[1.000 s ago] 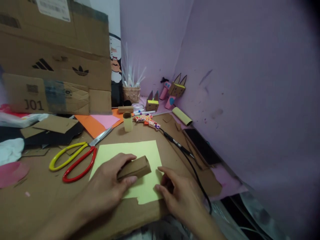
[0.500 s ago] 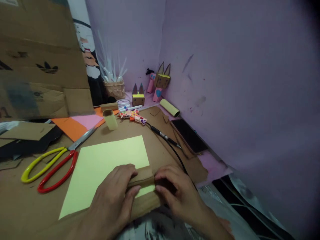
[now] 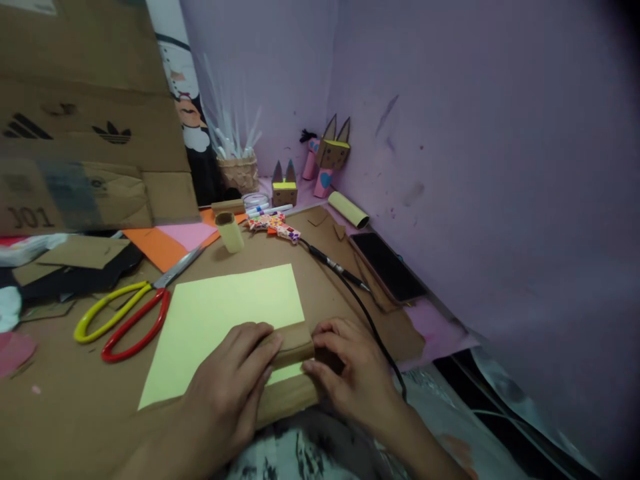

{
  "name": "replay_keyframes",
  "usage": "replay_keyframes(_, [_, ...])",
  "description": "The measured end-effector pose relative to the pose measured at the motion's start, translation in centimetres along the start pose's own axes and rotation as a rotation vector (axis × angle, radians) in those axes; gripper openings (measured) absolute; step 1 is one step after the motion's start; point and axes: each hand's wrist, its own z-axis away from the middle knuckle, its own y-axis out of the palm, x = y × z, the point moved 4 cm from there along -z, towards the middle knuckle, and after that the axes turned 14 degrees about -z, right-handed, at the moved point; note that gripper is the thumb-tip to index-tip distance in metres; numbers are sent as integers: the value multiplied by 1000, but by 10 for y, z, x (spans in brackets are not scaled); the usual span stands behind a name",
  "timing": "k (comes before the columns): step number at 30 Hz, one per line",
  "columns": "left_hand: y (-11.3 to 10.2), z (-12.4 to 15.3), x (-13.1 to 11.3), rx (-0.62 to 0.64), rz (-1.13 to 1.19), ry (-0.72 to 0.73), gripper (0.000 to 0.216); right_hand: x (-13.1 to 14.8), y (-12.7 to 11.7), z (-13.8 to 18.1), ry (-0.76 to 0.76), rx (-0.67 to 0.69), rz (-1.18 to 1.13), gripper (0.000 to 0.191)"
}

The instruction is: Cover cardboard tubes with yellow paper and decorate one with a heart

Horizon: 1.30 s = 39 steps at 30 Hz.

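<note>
A flattened brown cardboard roll point(image 3: 295, 345) lies on the near right corner of a pale yellow paper sheet point(image 3: 220, 317). My left hand point(image 3: 233, 390) has its fingers closed over the roll's left end. My right hand point(image 3: 350, 373) grips the roll's right end with curled fingers. The sheet rests on a brown cardboard work surface point(image 3: 75, 400).
Scissors point(image 3: 125, 313) with yellow and red handles lie left of the sheet. Behind it stand a small yellow-wrapped tube point(image 3: 230, 230), a patterned glue gun point(image 3: 275, 227) with its black cord point(image 3: 360, 307), a phone point(image 3: 387, 267), cardboard figures point(image 3: 333, 153) and cardboard boxes point(image 3: 85, 120).
The roll moved from the middle of the sheet to its near right corner. My right hand came up from beside the sheet and took hold of the roll's right end.
</note>
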Motion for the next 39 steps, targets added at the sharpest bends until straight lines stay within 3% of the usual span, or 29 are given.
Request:
replay_keyframes(6, [-29, 11, 22, 35, -83, -112, 30, -1, 0, -1, -62, 5, 14, 7])
replay_keyframes(9, [-41, 17, 17, 33, -145, 41, 26, -2, 0, -3, -46, 56, 25, 10])
replay_keyframes(12, [-31, 21, 0, 108, -328, 203, 27, -2, -1, -6, -43, 115, 61, 10])
replay_keyframes(17, [-11, 16, -22, 178, -567, 269, 26, 0, -5, -11, -65, 181, 89, 10])
replay_keyframes(22, [-7, 10, -23, 292, -658, 321, 24, 3, -7, -13, -78, 213, 96, 10])
replay_keyframes(26, [-7, 11, -15, 287, -481, 207, 19, 5, -9, -13, -95, 233, 97, 11])
replay_keyframes(30, [-6, 12, -5, 166, -276, 13, 18, 6, -8, -13, -126, 250, 136, 26])
replay_keyframes(34, [-9, 12, -2, 66, -186, -74, 16, 3, -5, -14, -134, 223, 146, 23])
replay_keyframes(39, [-19, 19, 8, 91, -49, -208, 14, -1, -3, -14, -135, 195, 105, 24])
